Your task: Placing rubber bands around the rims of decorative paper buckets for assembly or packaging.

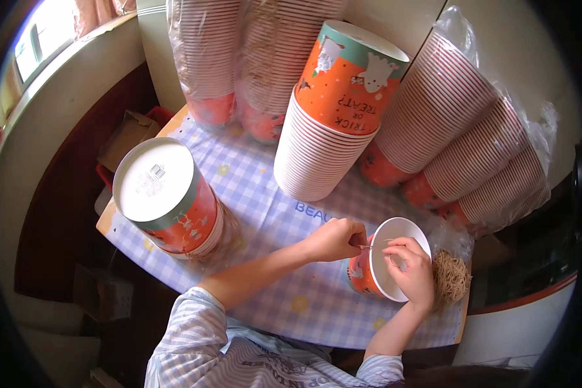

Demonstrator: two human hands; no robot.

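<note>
An orange paper bucket (362, 275) with a white inside lies tilted at the right front of the table, its mouth toward my right side. At its rim my left hand (336, 239) is closed in a pinch on a thin tan cord (370, 246). My right hand (412, 271) reaches over the bucket's mouth, thumb and fingers curled together near the cord's other end; a bit of cord shows at its fingertips. Just right of the bucket rests a loose bundle of tan cords (451, 278).
A tall stack of nested paper buckets (320, 155) stands upside down mid-table. Upside-down buckets (178, 213) with cords hanging at their side stand left. Plastic-wrapped bucket stacks (265, 71) line the back, and more wrapped stacks (433, 110) lean at the right. A checked tablecloth (265, 194) covers the table.
</note>
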